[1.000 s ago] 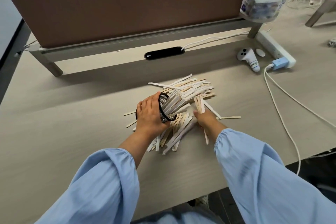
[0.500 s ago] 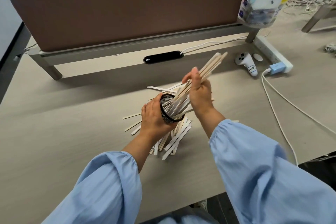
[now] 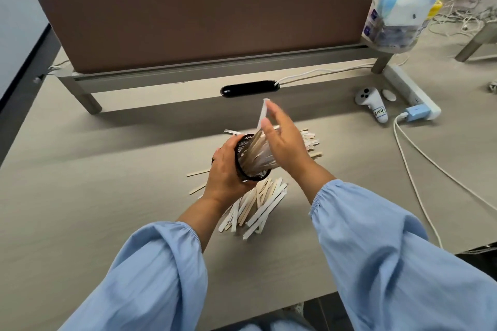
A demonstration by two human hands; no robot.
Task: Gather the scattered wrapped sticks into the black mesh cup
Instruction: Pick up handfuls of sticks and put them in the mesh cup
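Note:
My left hand (image 3: 224,173) grips the black mesh cup (image 3: 248,158), tilted with its mouth toward me and to the right. Several wrapped sticks (image 3: 258,152) stand inside it, and one white stick (image 3: 263,113) pokes up past the rim. My right hand (image 3: 285,142) hovers flat over the cup's mouth, fingers spread, touching the sticks' tops. A loose pile of wrapped sticks (image 3: 255,204) lies on the desk (image 3: 94,196) below the cup. More sticks (image 3: 309,141) lie behind my right hand, and two lone sticks (image 3: 197,172) sit to the left.
A brown divider panel (image 3: 204,21) on a grey rail crosses the back. A white controller (image 3: 372,105), a power strip (image 3: 411,94) with a blue charger (image 3: 415,113) and white cables (image 3: 419,158) lie at the right. A plastic bag (image 3: 398,5) stands back right. People sit beyond.
My right hand picked a bundle of sticks off the desk, lifted it and dropped it into the cup. That hand has let go and now opens flat over the cup's mouth.

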